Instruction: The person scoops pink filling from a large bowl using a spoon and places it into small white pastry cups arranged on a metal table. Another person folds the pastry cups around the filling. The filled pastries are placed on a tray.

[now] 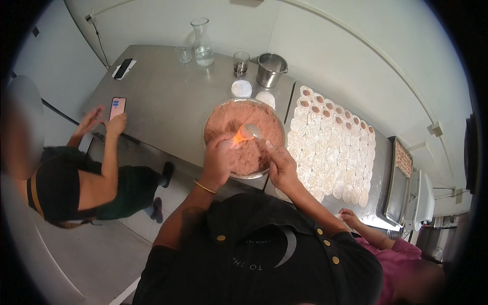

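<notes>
A large metal bowl (283,126) before me holds a pinkish-brown, minced-looking filling (249,110). Over the bowl, my left hand (219,158) grips a bright orange utensil (241,135), partly covered by the fingers; its exact kind is unclear. My right hand (283,163) is at the bowl's right side, fingers closed on a metal spoon (251,130) whose bowl meets the orange utensil. Right of the bowl, overlapping rows of round, floury dough wrappers (331,152) cover the table. Small filling portions (326,113) sit on several wrappers along the far edge.
Behind the bowl stand a steel pot (271,70), a glass mug (241,64), a carafe of water (204,45) and two white round stacks (241,88). Trays (396,190) lie far right. A person holding a phone (117,108) stands left; another person's hand (350,218) is right.
</notes>
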{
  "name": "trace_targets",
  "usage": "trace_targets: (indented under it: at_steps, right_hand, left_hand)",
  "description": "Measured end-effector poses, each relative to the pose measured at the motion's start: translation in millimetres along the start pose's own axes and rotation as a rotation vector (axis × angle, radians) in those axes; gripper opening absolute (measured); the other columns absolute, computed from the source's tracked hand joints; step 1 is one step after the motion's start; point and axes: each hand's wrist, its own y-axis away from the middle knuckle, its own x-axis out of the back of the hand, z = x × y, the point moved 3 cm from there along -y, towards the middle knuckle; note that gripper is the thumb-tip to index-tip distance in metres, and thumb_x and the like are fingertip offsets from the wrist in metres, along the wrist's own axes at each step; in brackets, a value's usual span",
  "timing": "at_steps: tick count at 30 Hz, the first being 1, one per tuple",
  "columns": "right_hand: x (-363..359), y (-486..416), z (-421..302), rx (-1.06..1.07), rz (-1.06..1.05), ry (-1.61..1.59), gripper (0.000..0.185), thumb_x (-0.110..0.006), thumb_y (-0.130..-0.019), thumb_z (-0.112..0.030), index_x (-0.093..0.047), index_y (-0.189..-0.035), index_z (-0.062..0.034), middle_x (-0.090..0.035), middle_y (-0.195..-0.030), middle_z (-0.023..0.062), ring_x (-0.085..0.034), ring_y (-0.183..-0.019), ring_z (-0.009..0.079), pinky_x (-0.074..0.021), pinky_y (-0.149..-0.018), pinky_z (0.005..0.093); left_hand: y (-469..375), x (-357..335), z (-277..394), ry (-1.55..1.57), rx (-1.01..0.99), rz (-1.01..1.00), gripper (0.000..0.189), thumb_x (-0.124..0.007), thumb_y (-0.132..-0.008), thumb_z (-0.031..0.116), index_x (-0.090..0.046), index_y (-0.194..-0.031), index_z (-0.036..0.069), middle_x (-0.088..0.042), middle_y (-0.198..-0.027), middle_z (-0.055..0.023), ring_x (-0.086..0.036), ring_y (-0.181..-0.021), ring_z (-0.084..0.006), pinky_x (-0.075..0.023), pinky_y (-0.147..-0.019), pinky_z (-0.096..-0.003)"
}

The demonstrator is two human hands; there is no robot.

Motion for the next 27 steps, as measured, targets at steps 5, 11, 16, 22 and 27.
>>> trace_targets:
  at_steps: [5, 11, 16, 22, 27]
  right_hand:
    - [11.5, -5.7, 6.3, -0.057, -0.015, 0.053, 0.053, -0.058, -0.086, 0.009, -0.066, -0.137, -0.0029, -0.069, -0.108, 0.0247, -0.069, -0.092, 0.043, -0.0573, -0.082, 0.0475]
    - [14.1, -21.8, 0.3, -0.236, -0.21, 0.035, 0.046, -0.06, -0.087, 0.004, -0.069, -0.131, -0.0043, -0.069, -0.102, 0.026, -0.068, -0.091, 0.0462, -0.0561, -0.079, 0.0497]
    - [17.8, -19.7, -22.1, -0.167, -0.177, 0.039, 0.042, -0.059, -0.086, 0.006, -0.071, -0.125, -0.0016, -0.066, -0.09, 0.0237, -0.068, -0.085, 0.0429, -0.055, -0.076, 0.0459]
    - [43.3, -15.8, -22.3, -0.231, -0.19, 0.105, 0.041, -0.06, -0.087, 0.006, -0.07, -0.125, -0.0029, -0.069, -0.1, 0.0274, -0.068, -0.091, 0.0477, -0.0567, -0.078, 0.0504]
    - [38.3, -21.4, -24.4, -0.171, -0.184, 0.108, 0.036, -0.061, -0.089, 0.004, -0.07, -0.123, -0.0015, -0.068, -0.098, 0.027, -0.068, -0.088, 0.0471, -0.0563, -0.076, 0.0505]
  left_hand:
    - [-1.3, 12.3, 2.3, 0.056, 0.1, -0.016, 0.007, -0.057, -0.103, 0.013, -0.061, -0.098, 0.01, -0.044, -0.066, 0.0046, -0.037, -0.049, -0.0072, -0.0316, -0.044, -0.0239]
    - [7.3, 0.9, 9.7, -0.996, -0.467, -0.103, 0.017, -0.059, -0.1, 0.013, -0.066, -0.09, 0.001, -0.063, -0.073, -0.0138, -0.063, -0.065, -0.0262, -0.0485, -0.06, -0.0409]
    - [-2.0, -4.4, 12.1, -1.181, -0.614, -0.042, 0.017, -0.061, -0.099, 0.013, -0.065, -0.09, -0.001, -0.063, -0.073, -0.02, -0.063, -0.065, -0.0304, -0.0502, -0.063, -0.0439]
    - [-11.9, 6.8, 23.4, -1.193, -0.609, 0.02, 0.017, -0.061, -0.098, 0.013, -0.065, -0.09, 0.0, -0.065, -0.076, -0.0231, -0.066, -0.07, -0.0386, -0.0509, -0.064, -0.0471]
    - [-6.5, 0.0, 29.3, -1.206, -0.586, -0.043, 0.016, -0.061, -0.098, 0.014, -0.065, -0.09, 0.0, -0.065, -0.075, -0.0224, -0.065, -0.07, -0.0379, -0.0506, -0.064, -0.0464]
